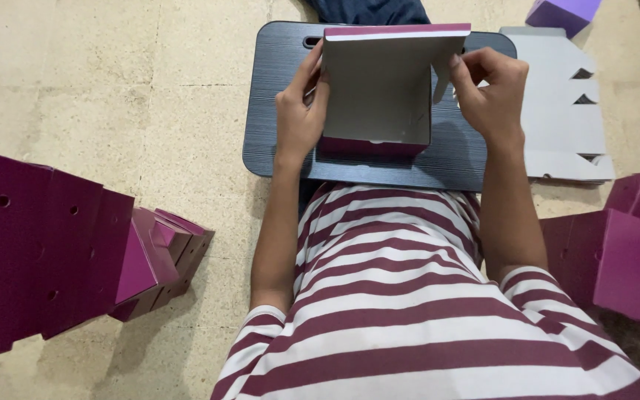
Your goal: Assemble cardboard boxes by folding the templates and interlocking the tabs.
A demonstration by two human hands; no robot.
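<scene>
A half-folded cardboard box (379,89), grey inside and magenta outside, stands on a dark lap tray (275,96). My left hand (299,111) grips the box's left wall, fingers curled around its edge. My right hand (487,89) pinches a grey side flap (444,70) at the box's right edge, holding it folded inward. The box's top edge shows a magenta strip.
A stack of flat grey die-cut box blanks (564,111) lies right of the tray. Finished magenta boxes stand at the left (53,252) and right (624,252). A purple box (561,13) sits top right. The floor is beige stone.
</scene>
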